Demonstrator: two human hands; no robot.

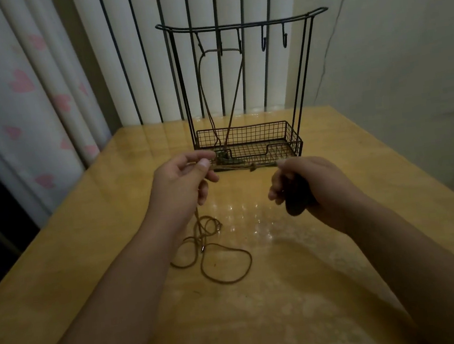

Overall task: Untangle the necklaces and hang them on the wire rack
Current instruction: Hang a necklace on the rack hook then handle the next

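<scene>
A black wire rack [235, 25] with hooks along its top bar stands at the far middle of the table. One brown cord necklace [203, 90] hangs from the left hooks, its greenish pendant [224, 158] lying in the rack's basket. A second brown cord necklace [224, 267] lies in loose loops on the table. My left hand [184, 179] pinches this cord; a taut stretch with a knot [252, 167] runs across to my right hand [305, 183]. That hand pinches the cord's other end, and a dark pendant [297, 198] sits in its curled fingers.
The yellow wooden table [289, 291] is glossy, with its right edge near a cream wall. A white curtain with pink hearts [29, 89] hangs at the left. Dark vertical window bars [136, 69] stand behind the rack.
</scene>
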